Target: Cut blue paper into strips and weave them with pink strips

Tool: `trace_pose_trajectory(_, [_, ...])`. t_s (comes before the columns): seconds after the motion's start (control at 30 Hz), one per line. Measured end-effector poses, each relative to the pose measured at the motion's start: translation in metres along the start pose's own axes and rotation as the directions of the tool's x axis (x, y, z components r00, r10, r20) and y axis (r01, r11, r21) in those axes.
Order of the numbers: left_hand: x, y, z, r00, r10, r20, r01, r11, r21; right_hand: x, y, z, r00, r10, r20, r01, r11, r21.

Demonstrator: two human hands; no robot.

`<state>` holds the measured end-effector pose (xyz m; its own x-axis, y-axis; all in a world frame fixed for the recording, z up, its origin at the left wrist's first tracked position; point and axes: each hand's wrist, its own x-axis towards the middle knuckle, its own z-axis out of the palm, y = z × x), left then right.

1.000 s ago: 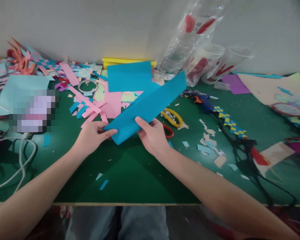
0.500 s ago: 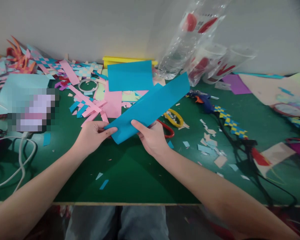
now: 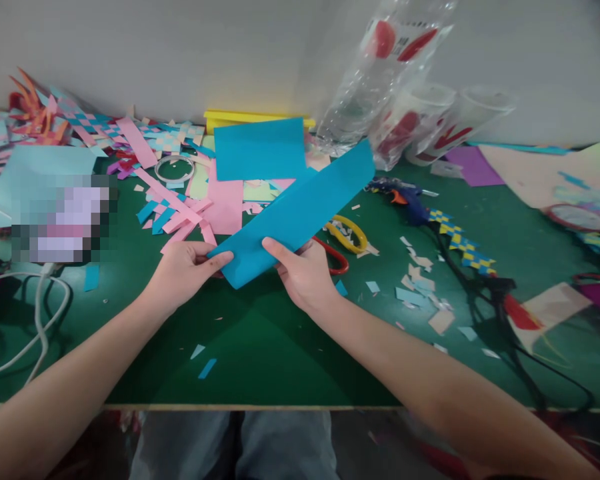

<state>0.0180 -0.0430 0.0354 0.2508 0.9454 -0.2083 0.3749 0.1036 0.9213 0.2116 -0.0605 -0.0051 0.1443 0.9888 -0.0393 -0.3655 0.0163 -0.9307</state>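
A folded blue paper (image 3: 300,210) slants up to the right above the table. My left hand (image 3: 187,270) pinches its lower left corner between thumb and fingers. My right hand (image 3: 305,270) grips its lower edge, thumb on the front and the other fingers behind. Behind it lies another blue sheet (image 3: 259,150) on pink and pale green papers. Scissors with a red and a yellow handle (image 3: 363,240) rest just beyond my right hand, partly hidden by the folded paper.
The green table (image 3: 280,360) carries many paper scraps. A blurred-out phone (image 3: 70,223) with a white cable is at the left, near a tape ring (image 3: 175,169). Plastic-wrapped cups (image 3: 425,120) stand at the back; a checkered paper strip (image 3: 460,243) lies at the right.
The far upper right end of the folded blue paper has shifted slightly left. Both hands keep their hold in nearly the same place.
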Motion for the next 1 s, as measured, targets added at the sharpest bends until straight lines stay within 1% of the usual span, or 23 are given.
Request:
trace_pose_trajectory(0.17, [0.001, 0.0, 0.0, 0.998, -0.001, 0.058, 0.003, 0.999, -0.041, -0.001, -0.002, 0.002, 1.0, 0.003, -0.006, -0.003, 1.0, 0.007])
trace_pose_trajectory(0.43, [0.0, 0.001, -0.001, 0.998, 0.016, 0.065, -0.014, 1.0, -0.023, -0.001, -0.001, 0.002, 1.0, 0.004, -0.006, -0.004, 1.0, 0.001])
trace_pose_trajectory(0.63, [0.004, 0.0, -0.004, 0.999, 0.046, 0.009, -0.046, 0.996, 0.081, 0.002, -0.001, 0.001, 1.0, -0.003, -0.019, 0.003, 1.0, -0.015])
trace_pose_trajectory(0.77, [0.01, -0.004, -0.011, 0.997, 0.072, -0.011, -0.07, 0.993, 0.098, 0.009, -0.005, -0.003, 1.0, 0.002, -0.01, -0.002, 1.0, 0.011])
trace_pose_trajectory(0.87, [0.014, -0.007, -0.018, 0.995, 0.095, -0.021, -0.092, 0.986, 0.138, 0.017, -0.01, -0.007, 0.999, -0.032, -0.026, 0.032, 0.999, -0.011])
trace_pose_trajectory(1.0, [0.016, -0.006, -0.026, 0.993, 0.111, -0.048, -0.099, 0.974, 0.203, 0.029, -0.018, -0.019, 0.988, -0.128, -0.082, 0.125, 0.992, -0.033])
